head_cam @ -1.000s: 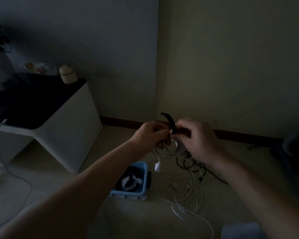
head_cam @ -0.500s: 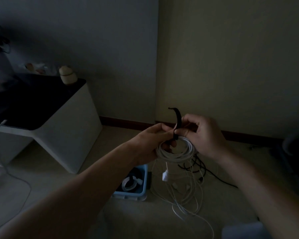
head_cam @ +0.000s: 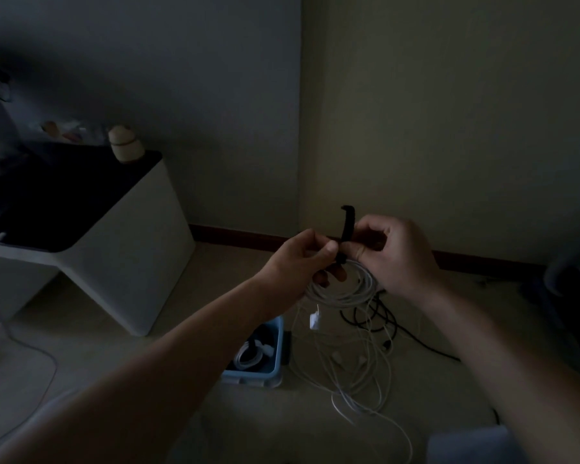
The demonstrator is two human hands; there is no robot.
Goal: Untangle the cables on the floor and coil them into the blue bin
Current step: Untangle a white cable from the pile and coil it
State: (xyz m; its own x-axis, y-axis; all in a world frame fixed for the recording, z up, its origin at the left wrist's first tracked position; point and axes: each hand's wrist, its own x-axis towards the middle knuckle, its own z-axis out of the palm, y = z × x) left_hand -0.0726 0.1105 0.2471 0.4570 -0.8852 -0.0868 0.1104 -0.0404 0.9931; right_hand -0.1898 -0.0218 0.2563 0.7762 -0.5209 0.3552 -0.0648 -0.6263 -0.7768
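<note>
Two hands pinch a coiled white cable above the floor.
Left to right: the blue bin (head_cam: 277,343) sits on the floor holding one white coil (head_cam: 248,356); the left hand (head_cam: 302,259) grips the white cable coil (head_cam: 340,289), the right hand (head_cam: 395,256) pinches a black strap (head_cam: 346,226) around it; loose tangled cables (head_cam: 365,356) lie just right of the bin.
</note>
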